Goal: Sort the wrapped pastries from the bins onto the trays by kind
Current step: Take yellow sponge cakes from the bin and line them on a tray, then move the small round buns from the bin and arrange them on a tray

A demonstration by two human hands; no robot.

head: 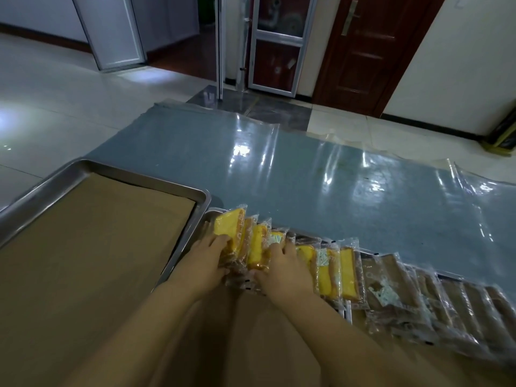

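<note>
Fingers (222, 241) of my left hand (205, 265) are curled onto the end packet (227, 227), thumb at its near end, clamping it. It is the leftmost in the row and tilts up on edge. Its long axis runs away from me, its crimped seal at the far end.

Right hand (286, 270): fingers (276, 248) bent over the tops of the next yellow packets (258, 247), thumb low at their near ends, pinching them together.

Packets: oblong, clear crinkled film, a yellow sponge slab with a browned edge inside. All long axes lie parallel, pointing away from me. The row runs from far left to near right along the right tray (211, 214), each packet overlapping the next like shingles.

Further right, the brown packets (391, 277) have the same shape and lie flatter; one shows a white sachet.

Left tray (139, 174): brushed metal, rounded corners, raised rim, lined with matte brown paper (97, 233). It stands just beside the right tray.

Both trays sit on a blue mat (307, 169) under glossy, wrinkled clear film on the tiled floor.
</note>
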